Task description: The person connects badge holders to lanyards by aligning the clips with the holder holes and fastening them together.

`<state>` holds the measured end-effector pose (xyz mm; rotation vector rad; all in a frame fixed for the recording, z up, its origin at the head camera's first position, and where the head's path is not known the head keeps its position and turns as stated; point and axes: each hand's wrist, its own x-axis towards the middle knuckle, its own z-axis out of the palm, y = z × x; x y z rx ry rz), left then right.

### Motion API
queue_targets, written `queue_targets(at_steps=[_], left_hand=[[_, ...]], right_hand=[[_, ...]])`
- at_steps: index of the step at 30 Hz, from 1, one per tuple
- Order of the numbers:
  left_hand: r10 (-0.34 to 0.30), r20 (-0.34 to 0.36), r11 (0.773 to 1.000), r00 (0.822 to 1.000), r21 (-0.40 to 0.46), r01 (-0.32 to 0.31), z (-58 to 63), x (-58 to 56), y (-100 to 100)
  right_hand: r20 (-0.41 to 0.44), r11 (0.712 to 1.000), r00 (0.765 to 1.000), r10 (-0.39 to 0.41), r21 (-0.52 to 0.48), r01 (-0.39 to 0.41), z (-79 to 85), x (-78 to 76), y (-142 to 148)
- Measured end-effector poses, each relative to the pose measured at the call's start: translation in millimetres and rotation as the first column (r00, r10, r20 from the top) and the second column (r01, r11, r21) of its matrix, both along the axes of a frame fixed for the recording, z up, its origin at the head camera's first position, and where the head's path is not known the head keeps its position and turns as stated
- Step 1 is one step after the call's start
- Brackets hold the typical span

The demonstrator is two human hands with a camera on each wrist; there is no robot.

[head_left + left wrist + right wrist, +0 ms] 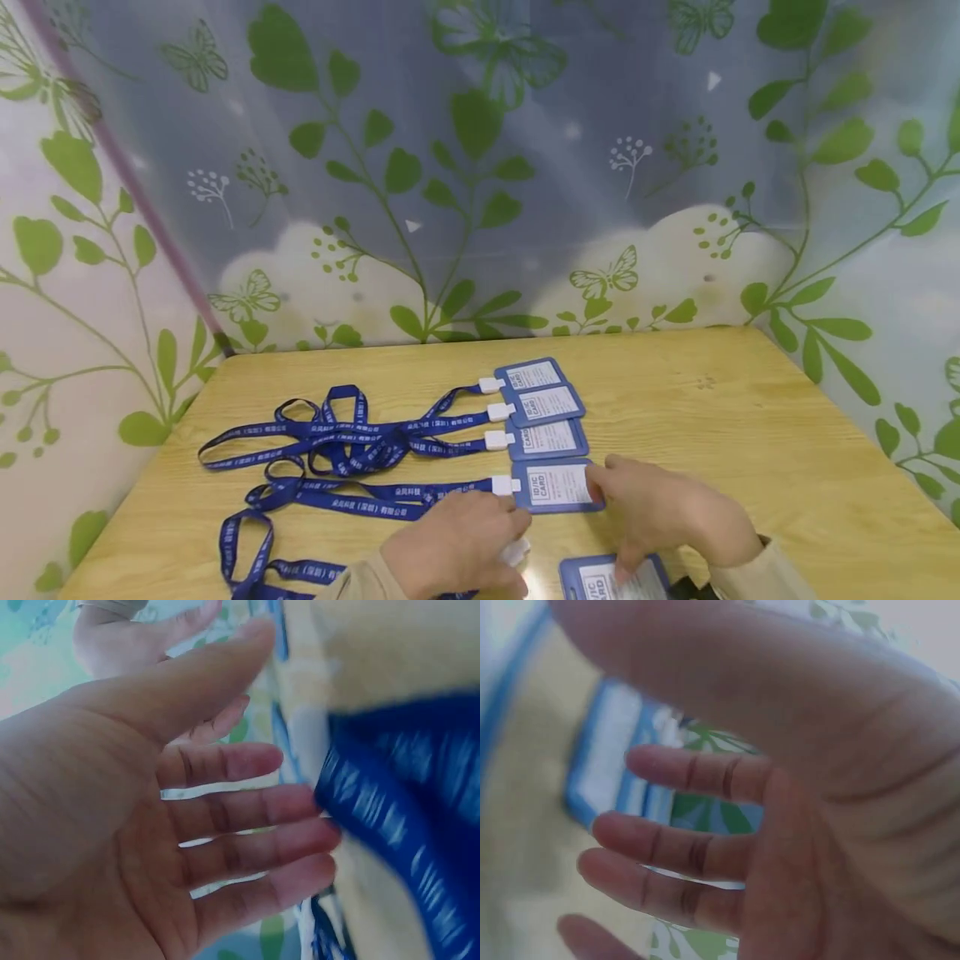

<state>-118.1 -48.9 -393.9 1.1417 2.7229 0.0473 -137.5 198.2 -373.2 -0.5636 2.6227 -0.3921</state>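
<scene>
In the head view, several blue-framed ID card holders on blue printed lanyards lie on the table. My right hand [667,508] is between one card holder [558,487] and a nearer card holder [585,575] at the front edge. Its fingers are extended and spread in the right wrist view, with nothing gripped. My left hand [459,542] is over the nearest lanyard [303,571], partly covering its white clip [515,552]. In the left wrist view its fingers are straight, beside a blurred blue strap [382,802]; whether they touch it I cannot tell.
Farther back, overlapping card holders [551,402] form a column, their lanyards [360,437] looped and tangled to the left. The wooden table [750,417] meets a leaf-patterned curtain [480,208] at its back edge.
</scene>
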Motion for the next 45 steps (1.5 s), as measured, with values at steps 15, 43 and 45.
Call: queue_targets(at_steps=[15, 43, 45], left_hand=[[-0.037, -0.074, 0.996, 0.997, 0.081, 0.043, 8.1, -5.8, -19.1], [-0.115, -0.052, 0.982, 0.992, 0.145, 0.121, -7.4, -11.5, -16.4], [-0.139, -0.052, 0.978, 0.989, 0.15, 0.145, -10.4, -11.5, -11.0]], right_hand=[[-0.005, 0.996, 0.996, 0.084, -0.041, -0.084, -34.2, 17.8, 6.4], [-0.131, 0.998, 0.989, 0.061, 0.031, -0.058, -25.6, 11.7, -12.1], [-0.137, 0.998, 0.989, 0.057, 0.034, -0.053, -26.7, 13.9, -8.5]])
